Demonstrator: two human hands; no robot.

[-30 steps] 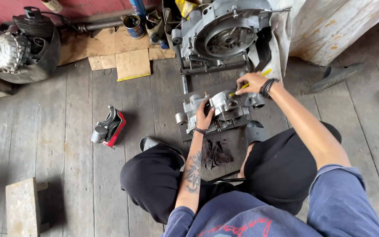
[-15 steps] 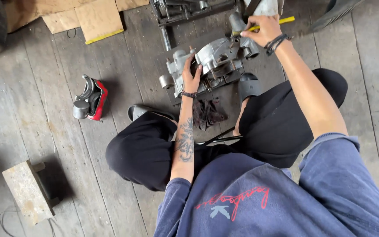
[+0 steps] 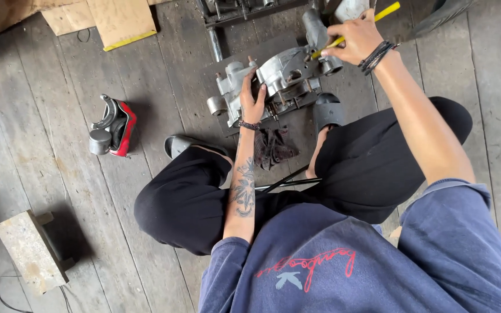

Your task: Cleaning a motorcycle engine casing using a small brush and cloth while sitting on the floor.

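Compared with the earlier frame, both hands sit where they were on the casing; only the view has drifted slightly. From the head camera, my left hand (image 3: 253, 95) presses spread fingers flat on the grey cast-metal engine casing (image 3: 279, 81), which lies on the wooden plank floor (image 3: 59, 174) between my knees. Just beyond those fingers, my right hand (image 3: 356, 39) is curled tight round a yellow-handled tool (image 3: 355, 32). I judge I'm working a fitting; next calls for steady bracing.

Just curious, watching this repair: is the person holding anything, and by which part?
The right hand grips a yellow-handled tool by its handle. The left hand rests flat on the grey engine casing, steadying it.
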